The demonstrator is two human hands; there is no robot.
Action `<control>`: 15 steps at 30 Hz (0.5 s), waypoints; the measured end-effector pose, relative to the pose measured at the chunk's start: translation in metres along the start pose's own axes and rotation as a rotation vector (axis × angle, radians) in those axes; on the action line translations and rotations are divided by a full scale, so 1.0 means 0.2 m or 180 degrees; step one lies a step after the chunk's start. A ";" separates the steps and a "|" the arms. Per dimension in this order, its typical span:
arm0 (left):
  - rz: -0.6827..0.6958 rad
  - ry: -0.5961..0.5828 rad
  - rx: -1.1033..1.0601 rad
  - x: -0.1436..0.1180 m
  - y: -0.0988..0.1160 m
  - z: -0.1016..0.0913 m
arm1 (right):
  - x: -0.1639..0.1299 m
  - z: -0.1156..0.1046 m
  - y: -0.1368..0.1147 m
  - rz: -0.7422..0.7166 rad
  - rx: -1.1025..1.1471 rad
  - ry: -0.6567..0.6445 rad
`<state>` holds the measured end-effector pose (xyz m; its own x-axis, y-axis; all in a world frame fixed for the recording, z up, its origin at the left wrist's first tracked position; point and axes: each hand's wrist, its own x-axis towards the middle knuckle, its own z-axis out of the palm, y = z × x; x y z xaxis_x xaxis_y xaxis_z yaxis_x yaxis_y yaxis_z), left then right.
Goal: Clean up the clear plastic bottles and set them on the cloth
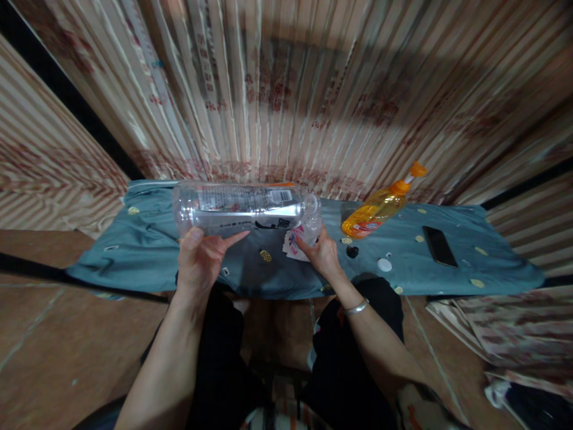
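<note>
A large clear plastic bottle (244, 209) with a silver and black printed label lies sideways above the cloth, its neck to the right. My left hand (199, 257) grips it near the base, thumb in front and index finger stretched along it. Close below the bottle's neck, my right hand (323, 254) has its fingers closed on a clear plastic piece (314, 226), whose exact shape I cannot make out. Pink-and-white printed paper (290, 246) shows by the right fingertips; whether they touch it is unclear.
A pump bottle of orange liquid (373, 212) leans tilted at the right. Near it on the blue-green cloth (277, 278) are a small black cap (352, 252), a white disc (384, 264) and a phone (440, 246). Patterned curtains (286, 89) and dark frame bars surround the surface.
</note>
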<state>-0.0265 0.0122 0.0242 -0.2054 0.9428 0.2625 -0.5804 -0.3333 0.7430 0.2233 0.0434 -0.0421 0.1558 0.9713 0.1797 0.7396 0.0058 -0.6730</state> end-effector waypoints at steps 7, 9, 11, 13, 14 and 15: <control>-0.0027 -0.0022 0.0050 0.00 0.00 -0.02 | 0.00 -0.01 -0.01 0.0016 -0.0065 0.0011; -0.0057 -0.0032 0.0053 0.00 0.00 -0.02 | 0.00 -0.01 -0.02 0.0018 -0.0039 0.0000; -0.0067 -0.0035 0.0039 0.00 0.00 -0.01 | 0.00 -0.01 -0.02 0.0013 0.0014 -0.0008; -0.0079 -0.0030 0.0016 0.00 0.01 0.00 | 0.00 -0.01 -0.02 0.0008 0.0057 0.0003; -0.0073 -0.0019 0.0008 0.00 0.01 0.00 | 0.00 -0.01 -0.01 0.0008 0.0064 0.0010; -0.0075 -0.0007 0.0008 0.00 0.01 0.00 | 0.00 -0.01 -0.01 0.0010 0.0060 0.0017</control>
<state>-0.0274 0.0112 0.0251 -0.1900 0.9504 0.2464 -0.5830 -0.3111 0.7505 0.2223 0.0423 -0.0396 0.1616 0.9701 0.1813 0.7266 0.0073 -0.6870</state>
